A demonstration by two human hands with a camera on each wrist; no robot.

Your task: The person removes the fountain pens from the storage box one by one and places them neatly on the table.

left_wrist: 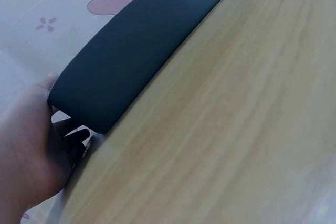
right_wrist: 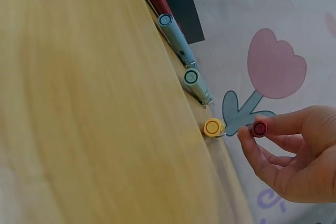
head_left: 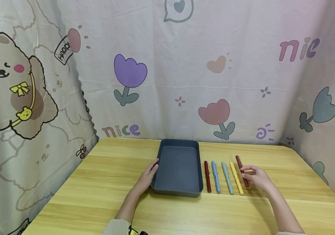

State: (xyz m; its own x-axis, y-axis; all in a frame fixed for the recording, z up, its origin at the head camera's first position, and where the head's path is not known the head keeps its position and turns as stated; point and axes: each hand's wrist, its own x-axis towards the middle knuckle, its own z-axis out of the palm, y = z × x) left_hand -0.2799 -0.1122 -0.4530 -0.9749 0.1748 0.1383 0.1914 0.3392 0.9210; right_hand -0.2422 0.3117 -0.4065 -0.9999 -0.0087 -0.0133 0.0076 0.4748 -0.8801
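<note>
A dark grey rectangular tray (head_left: 180, 169) lies on the table, with my left hand (head_left: 146, 178) holding its left side. In the left wrist view, the thumb is at the upper edge of the tray's wall (left_wrist: 136, 45), and shaded fingers (left_wrist: 76, 135) are by its lower corner. My right hand (head_left: 256, 178) pinches a dark red pen (head_left: 239, 162) between thumb and fingertips. In the right wrist view, that pen's round end (right_wrist: 259, 128) points at the camera. To its left lie a yellow pen (head_left: 236, 179), a light green pen (head_left: 227, 178), a blue pen (head_left: 216, 177) and another dark red pen (head_left: 207, 176).
The pens lie roughly parallel along the tray's right side on the light wooden table (head_left: 179, 215). A patterned cloth (head_left: 170, 81) hangs behind the table and at both sides. By the left sleeve, a small black and yellow item (head_left: 133, 231) shows at the bottom edge.
</note>
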